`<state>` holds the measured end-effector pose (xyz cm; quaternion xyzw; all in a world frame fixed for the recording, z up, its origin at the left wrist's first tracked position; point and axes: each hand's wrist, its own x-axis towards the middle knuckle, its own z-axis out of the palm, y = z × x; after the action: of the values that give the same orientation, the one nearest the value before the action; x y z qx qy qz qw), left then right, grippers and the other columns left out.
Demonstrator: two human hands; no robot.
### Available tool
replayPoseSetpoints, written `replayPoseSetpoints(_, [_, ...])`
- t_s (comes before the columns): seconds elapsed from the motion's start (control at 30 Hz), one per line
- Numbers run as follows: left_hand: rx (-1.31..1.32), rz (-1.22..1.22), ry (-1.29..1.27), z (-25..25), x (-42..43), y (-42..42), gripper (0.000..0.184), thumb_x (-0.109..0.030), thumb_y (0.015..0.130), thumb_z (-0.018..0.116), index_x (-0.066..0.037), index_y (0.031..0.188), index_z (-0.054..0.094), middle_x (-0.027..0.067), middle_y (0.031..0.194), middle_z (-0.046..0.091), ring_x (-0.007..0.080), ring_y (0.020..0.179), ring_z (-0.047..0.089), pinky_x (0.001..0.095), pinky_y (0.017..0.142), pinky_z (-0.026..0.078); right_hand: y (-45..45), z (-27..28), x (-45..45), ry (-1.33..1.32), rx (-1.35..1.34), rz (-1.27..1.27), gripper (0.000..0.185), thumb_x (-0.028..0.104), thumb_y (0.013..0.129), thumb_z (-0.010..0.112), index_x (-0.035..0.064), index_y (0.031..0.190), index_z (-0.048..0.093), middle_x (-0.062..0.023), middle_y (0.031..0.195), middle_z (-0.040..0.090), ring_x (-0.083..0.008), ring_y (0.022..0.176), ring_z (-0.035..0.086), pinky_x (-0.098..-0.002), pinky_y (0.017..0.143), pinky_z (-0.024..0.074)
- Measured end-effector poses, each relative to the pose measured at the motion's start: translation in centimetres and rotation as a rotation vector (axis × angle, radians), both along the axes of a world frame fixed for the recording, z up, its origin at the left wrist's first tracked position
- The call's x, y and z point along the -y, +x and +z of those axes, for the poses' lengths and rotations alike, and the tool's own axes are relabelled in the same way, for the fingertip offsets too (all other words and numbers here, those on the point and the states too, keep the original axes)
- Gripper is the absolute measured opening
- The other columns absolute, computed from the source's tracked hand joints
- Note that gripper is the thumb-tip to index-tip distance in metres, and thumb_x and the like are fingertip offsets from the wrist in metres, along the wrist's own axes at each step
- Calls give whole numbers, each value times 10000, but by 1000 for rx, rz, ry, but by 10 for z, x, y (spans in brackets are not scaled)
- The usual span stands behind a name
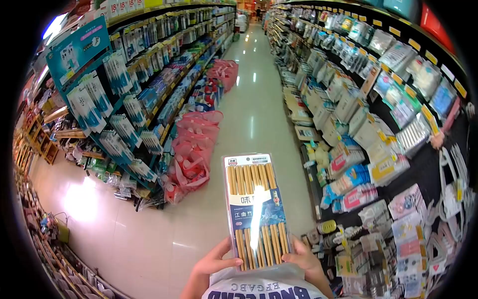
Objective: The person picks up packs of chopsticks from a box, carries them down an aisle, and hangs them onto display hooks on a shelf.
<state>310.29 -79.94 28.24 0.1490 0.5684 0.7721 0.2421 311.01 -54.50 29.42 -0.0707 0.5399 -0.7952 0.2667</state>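
A clear blister pack of bamboo chopsticks stands upright in front of my chest, its blue and white label facing me. A bright streak of glare crosses the middle of the pack. My left hand grips the lower left edge, thumb on the front. On the lower right edge, my right hand holds it the same way. The other fingers of both hands are largely hidden behind the pack.
A shop aisle floor runs ahead between tall shelves. To the left are a teal toothbrush display and pink bags on the floor. Hanging packaged goods line the right side. A distant person stands at the far end.
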Motion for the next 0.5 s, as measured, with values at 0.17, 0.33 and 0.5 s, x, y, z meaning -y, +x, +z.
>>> replayPoseSetpoints(0.17, [-19, 54, -100, 12, -30, -53, 702, -127, 717, 646, 20, 1281, 255, 135, 1290, 330, 214, 1221, 253, 343, 1007, 171, -64, 22, -25, -34, 133, -70, 684, 142, 709, 640, -4, 1270, 275, -58, 1133, 465, -120, 941, 490, -224, 786, 399])
replayPoseSetpoints(0.33, [-204, 14, -174, 21, -76, -123, 618, -159, 727, 642, 32, 1229, 335, 147, 1216, 420, 217, 1159, 347, 337, 974, 243, -137, 21, -77, -2, -79, -11, 685, 133, 719, 626, -31, 1274, 259, -93, 1214, 406, -153, 1073, 422, -259, 904, 323])
replayPoseSetpoints(0.5, [-187, 23, -161, 15, -122, -178, 599, -164, 725, 647, 38, 1207, 355, 148, 1187, 448, 213, 1137, 370, 331, 960, 264, -193, 9, -121, -66, -145, 20, 680, 122, 760, 590, -65, 1282, 196, -107, 1266, 345, -179, 1174, 325, -298, 980, 235])
